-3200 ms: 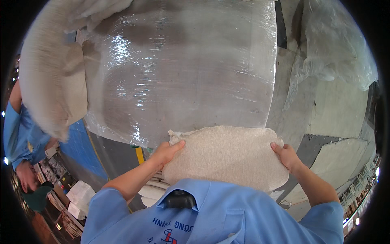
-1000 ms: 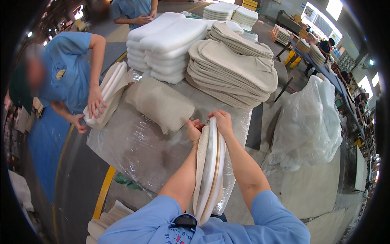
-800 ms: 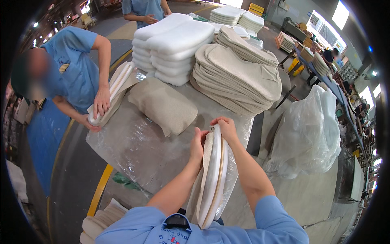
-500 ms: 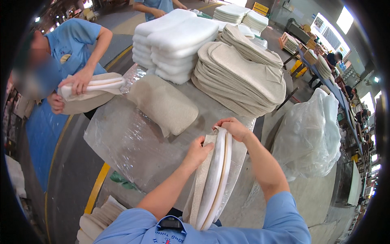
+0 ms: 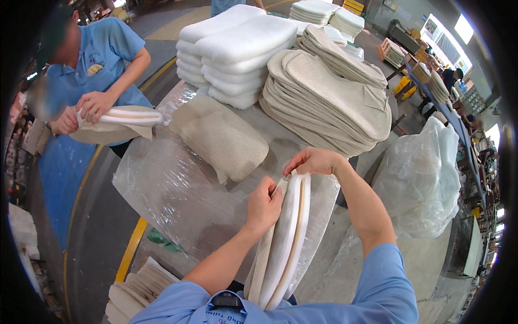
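Head view: the 2 hands work close together but apart from each other, at the far end of a padded piece (image 5: 300, 216) that stands on edge, running from them back to the wearer's blue shirt (image 5: 345, 310). The left hand (image 5: 264, 204) is curled in a fist on the edge of the beige cover (image 5: 263, 262), its fingertips turned out of sight. The right hand (image 5: 315, 161) pinches the far tip from above; which layer lies between its fingers cannot be made out. A thin brown strip (image 5: 297, 237) runs along the white padding, and the near end is partly lost against the shirt.

Beyond, on the film-wrapped surface (image 5: 162, 181), lie a beige cushion (image 5: 221, 137), a stack of white pads (image 5: 240, 46) and a pile of beige covers (image 5: 329, 102), whose lower layers are hard to count. At left, a co-worker (image 5: 110, 59) grips a similar white piece (image 5: 132, 116), the fingers partly hiding its end. At the top edge, another person (image 5: 229, 6) is mostly cut off. Sleeve and frame edge crop a beige stack (image 5: 135, 291) at lower left.
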`<move>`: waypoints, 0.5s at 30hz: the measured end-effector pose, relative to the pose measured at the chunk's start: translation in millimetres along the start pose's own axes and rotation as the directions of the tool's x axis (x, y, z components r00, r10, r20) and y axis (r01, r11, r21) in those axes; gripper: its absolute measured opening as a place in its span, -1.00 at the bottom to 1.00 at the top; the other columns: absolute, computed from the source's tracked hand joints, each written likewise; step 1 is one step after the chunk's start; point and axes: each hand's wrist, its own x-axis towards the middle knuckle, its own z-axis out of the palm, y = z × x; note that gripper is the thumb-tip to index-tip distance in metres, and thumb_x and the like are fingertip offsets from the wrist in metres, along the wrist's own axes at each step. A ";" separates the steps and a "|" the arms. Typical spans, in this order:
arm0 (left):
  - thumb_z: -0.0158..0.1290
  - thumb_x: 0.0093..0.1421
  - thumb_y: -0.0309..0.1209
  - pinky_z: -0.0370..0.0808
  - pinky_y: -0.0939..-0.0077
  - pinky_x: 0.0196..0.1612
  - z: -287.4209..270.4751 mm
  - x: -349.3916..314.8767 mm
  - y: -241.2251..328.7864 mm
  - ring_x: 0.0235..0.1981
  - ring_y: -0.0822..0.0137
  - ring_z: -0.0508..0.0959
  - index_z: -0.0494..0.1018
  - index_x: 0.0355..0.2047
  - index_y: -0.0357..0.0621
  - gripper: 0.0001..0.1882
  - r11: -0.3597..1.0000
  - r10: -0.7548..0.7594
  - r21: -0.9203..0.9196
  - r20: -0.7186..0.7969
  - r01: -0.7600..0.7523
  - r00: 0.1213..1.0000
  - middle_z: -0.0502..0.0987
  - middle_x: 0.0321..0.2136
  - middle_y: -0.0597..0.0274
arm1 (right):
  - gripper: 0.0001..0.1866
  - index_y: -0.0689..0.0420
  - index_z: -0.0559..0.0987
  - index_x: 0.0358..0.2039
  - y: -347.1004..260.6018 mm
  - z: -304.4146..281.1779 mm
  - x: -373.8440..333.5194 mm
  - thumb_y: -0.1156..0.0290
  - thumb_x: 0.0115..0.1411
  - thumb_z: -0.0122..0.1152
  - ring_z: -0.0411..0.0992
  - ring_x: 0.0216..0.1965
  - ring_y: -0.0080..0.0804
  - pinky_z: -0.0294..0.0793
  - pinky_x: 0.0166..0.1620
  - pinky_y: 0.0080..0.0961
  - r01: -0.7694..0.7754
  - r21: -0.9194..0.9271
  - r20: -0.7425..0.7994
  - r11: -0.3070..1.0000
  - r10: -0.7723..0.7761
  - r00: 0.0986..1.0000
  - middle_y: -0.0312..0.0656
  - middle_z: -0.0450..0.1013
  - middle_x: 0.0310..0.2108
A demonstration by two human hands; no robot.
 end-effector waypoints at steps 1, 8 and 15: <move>0.17 0.37 -0.46 0.40 0.38 -0.35 0.8 1.6 -3.3 -0.45 0.42 0.38 0.34 -0.34 -0.23 -0.78 1.000 -0.021 0.003 -0.003 0.021 1.000 0.42 -0.52 0.22 | -0.57 0.30 0.70 0.11 -0.5 0.0 1.0 0.71 0.24 0.16 0.57 0.17 -0.40 0.52 0.30 -0.43 -0.009 -0.028 -0.002 1.000 0.009 1.000 -0.12 0.65 0.12; 0.19 0.38 -0.43 0.31 0.50 -0.37 -0.8 18.0 -27.1 -0.43 0.58 0.30 0.34 -0.42 -0.14 -0.73 0.969 -0.146 -0.183 0.104 0.164 0.984 0.36 -0.51 0.46 | -0.61 0.33 0.69 0.11 4.8 -11.0 1.8 0.67 0.26 0.29 0.56 0.21 -0.36 0.51 0.32 -0.43 0.058 0.084 0.069 0.995 -0.064 0.996 -0.08 0.63 0.17; 0.17 0.41 -0.41 0.30 0.52 -0.36 -2.2 20.4 -23.0 -0.42 0.60 0.29 0.32 -0.44 -0.13 -0.71 0.970 -0.152 -0.179 0.096 0.167 0.984 0.33 -0.51 0.49 | -0.70 0.24 0.76 0.04 -3.3 -8.1 3.5 0.49 0.31 0.38 0.60 0.03 -0.44 0.57 0.15 -0.47 0.086 -0.033 0.028 0.996 -0.085 0.996 -0.17 0.70 0.03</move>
